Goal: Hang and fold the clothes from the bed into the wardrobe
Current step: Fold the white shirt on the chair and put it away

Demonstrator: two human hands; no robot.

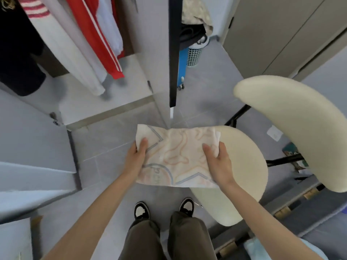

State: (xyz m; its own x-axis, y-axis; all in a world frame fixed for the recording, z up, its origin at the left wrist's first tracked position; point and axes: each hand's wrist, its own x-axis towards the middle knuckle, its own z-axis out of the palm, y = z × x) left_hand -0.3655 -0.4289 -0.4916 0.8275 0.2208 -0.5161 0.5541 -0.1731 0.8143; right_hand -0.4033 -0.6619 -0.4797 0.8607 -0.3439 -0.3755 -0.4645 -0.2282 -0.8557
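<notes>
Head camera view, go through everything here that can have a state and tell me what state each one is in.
Patterned garment, folded, held flat in the air between both hands.
Left hand, grips the garment's left edge.
Right hand, grips the garment's right edge.
Wardrobe, open, clothes hanging inside.
Red jacket, hanging in the wardrobe.
Laundry basket, heaped with clothes.

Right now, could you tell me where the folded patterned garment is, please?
In the head view the folded garment is at centre frame, gripped by the left hand and right hand, beside the cream chair on its right, the open wardrobe ahead-left.
</notes>
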